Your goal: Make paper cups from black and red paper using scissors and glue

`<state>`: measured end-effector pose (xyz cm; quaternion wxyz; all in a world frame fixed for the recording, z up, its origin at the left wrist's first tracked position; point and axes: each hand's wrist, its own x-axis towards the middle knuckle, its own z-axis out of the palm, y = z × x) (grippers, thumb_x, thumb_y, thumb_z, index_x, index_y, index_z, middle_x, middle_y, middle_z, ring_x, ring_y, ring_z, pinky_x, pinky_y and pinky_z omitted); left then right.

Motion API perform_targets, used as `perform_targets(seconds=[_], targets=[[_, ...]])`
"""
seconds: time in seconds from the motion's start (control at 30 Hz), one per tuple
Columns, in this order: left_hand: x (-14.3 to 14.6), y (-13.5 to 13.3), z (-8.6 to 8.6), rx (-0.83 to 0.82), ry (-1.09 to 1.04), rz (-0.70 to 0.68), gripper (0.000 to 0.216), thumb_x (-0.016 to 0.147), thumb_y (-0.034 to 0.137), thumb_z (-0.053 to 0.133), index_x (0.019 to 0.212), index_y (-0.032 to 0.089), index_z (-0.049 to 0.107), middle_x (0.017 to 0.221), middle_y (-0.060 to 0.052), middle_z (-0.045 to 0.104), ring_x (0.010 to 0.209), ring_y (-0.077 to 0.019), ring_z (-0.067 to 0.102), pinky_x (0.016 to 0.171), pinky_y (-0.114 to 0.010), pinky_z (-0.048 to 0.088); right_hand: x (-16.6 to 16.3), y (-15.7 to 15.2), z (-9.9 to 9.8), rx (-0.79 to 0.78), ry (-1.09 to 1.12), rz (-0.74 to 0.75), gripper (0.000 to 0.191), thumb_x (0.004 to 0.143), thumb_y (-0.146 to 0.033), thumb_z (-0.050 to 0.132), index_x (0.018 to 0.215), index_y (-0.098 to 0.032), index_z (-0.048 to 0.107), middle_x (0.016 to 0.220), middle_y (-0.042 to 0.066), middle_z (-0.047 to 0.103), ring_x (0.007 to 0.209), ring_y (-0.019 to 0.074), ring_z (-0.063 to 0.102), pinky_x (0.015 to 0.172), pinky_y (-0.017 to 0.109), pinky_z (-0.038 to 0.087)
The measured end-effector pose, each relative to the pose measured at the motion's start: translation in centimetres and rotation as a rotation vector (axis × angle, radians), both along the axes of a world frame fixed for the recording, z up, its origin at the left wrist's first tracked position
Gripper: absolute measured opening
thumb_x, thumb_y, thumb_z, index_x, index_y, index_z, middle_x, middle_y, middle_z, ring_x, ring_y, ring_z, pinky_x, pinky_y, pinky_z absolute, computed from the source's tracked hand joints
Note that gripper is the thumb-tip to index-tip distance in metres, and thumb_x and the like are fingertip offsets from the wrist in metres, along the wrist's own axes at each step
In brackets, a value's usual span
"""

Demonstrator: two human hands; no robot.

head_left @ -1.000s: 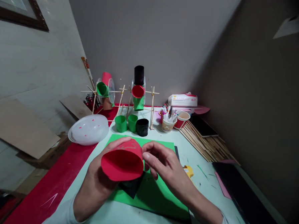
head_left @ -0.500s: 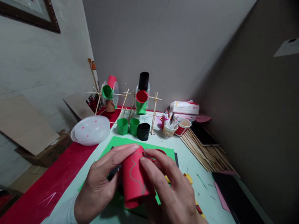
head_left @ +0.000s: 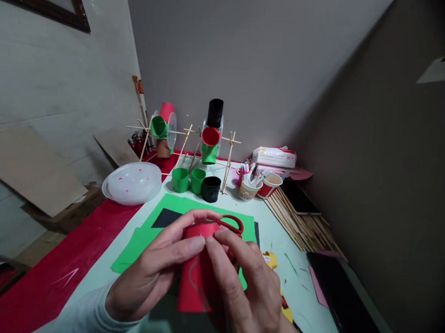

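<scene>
A red paper tube (head_left: 192, 294) with a wavy grey line drawn on its side is held between my two hands, above the table. My left hand (head_left: 153, 267) is wrapped around its left side, the thumb pressed near the upper rim. On the right, my right hand (head_left: 251, 287) grips the tube with its fingertips close to that thumb. Just behind the tube shows the red handle loop of scissors (head_left: 238, 221); their blades are hidden. Green paper sheets (head_left: 132, 248) lie beneath, with a piece of black paper (head_left: 163, 218) on them.
Green cups (head_left: 180, 180) and a black cup (head_left: 211, 190) stand before two stick frames holding paper-tube wheels (head_left: 210, 136). A clear plastic lid or bowl (head_left: 132, 184) sits left. A pen cup (head_left: 249, 192), wooden sticks (head_left: 290, 217) and yellow tools (head_left: 270, 259) are right.
The tube has tipped more upright, and my left thumb has come round onto its front near the top. My view has tilted down slightly; the scissors handle and black paper show more.
</scene>
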<state>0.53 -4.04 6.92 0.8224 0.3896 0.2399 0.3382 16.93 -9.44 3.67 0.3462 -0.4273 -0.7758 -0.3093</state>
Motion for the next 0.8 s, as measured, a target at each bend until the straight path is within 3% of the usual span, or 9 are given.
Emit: perform_targets(seconds=[0.1, 0.2, 0.43, 0.57, 0.67, 0.8], targets=[[0.1, 0.1, -0.2, -0.019, -0.026, -0.021, 0.03, 0.092, 0.028, 0.063, 0.122, 0.023, 0.064, 0.115, -0.008, 0.072, 0.113, -0.0254, 0.066, 0.096, -0.032, 0.049, 0.0, -0.2, -0.2, 0.038, 0.011, 0.017, 0.039, 0.095, -0.009, 0.046, 0.13, -0.004, 0.061, 0.113, 0.022, 0.074, 0.099, 0.0292, 0.071, 0.081, 0.039, 0.053], [0.0, 0.3, -0.3, -0.017, -0.053, 0.004, 0.027, 0.092, 0.025, 0.063, 0.119, 0.023, 0.065, 0.121, -0.008, 0.071, 0.115, -0.0249, 0.065, 0.095, -0.031, 0.05, -0.2, -0.4, -0.2, 0.01, 0.021, 0.001, 0.037, 0.093, -0.008, 0.049, 0.127, -0.005, 0.064, 0.108, 0.019, 0.076, 0.091, 0.0278, 0.072, 0.077, 0.038, 0.053], [-0.1, 0.5, -0.4, -0.019, -0.02, 0.039, 0.032, 0.091, 0.028, 0.065, 0.122, 0.021, 0.063, 0.125, -0.01, 0.07, 0.113, -0.0252, 0.066, 0.096, -0.032, 0.051, -0.5, -0.5, 0.0, -0.073, -0.006, 0.043, 0.037, 0.095, -0.01, 0.051, 0.13, -0.003, 0.06, 0.11, 0.021, 0.077, 0.091, 0.029, 0.073, 0.076, 0.04, 0.056], [-0.2, 0.8, -0.5, -0.006, -0.007, 0.042, 0.033, 0.09, 0.027, 0.068, 0.122, 0.02, 0.063, 0.124, -0.01, 0.07, 0.108, -0.0208, 0.067, 0.095, -0.029, 0.051, -0.5, -0.1, 0.0, -0.023, 0.003, 0.118, 0.035, 0.092, -0.01, 0.055, 0.124, -0.001, 0.065, 0.117, 0.02, 0.076, 0.085, 0.0268, 0.073, 0.067, 0.037, 0.059], [-0.4, 1.2, -0.6, 0.01, 0.001, 0.038, 0.034, 0.09, 0.026, 0.067, 0.124, 0.02, 0.061, 0.122, -0.011, 0.072, 0.1, -0.018, 0.069, 0.091, -0.027, 0.053, -0.5, -0.3, 0.3, -0.013, 0.025, 0.128, 0.032, 0.091, -0.009, 0.057, 0.121, -0.008, 0.068, 0.118, 0.013, 0.078, 0.084, 0.0237, 0.073, 0.067, 0.036, 0.058], [-0.7, 1.4, -0.5, 0.03, 0.029, 0.009, 0.035, 0.089, 0.025, 0.067, 0.124, 0.021, 0.061, 0.122, -0.01, 0.07, 0.093, -0.0198, 0.071, 0.087, -0.03, 0.055, -0.3, -1.0, 1.0, -0.072, 0.03, 0.154, 0.023, 0.099, -0.017, 0.053, 0.114, -0.019, 0.07, 0.107, 0.005, 0.081, 0.088, 0.0198, 0.073, 0.075, 0.033, 0.058]])
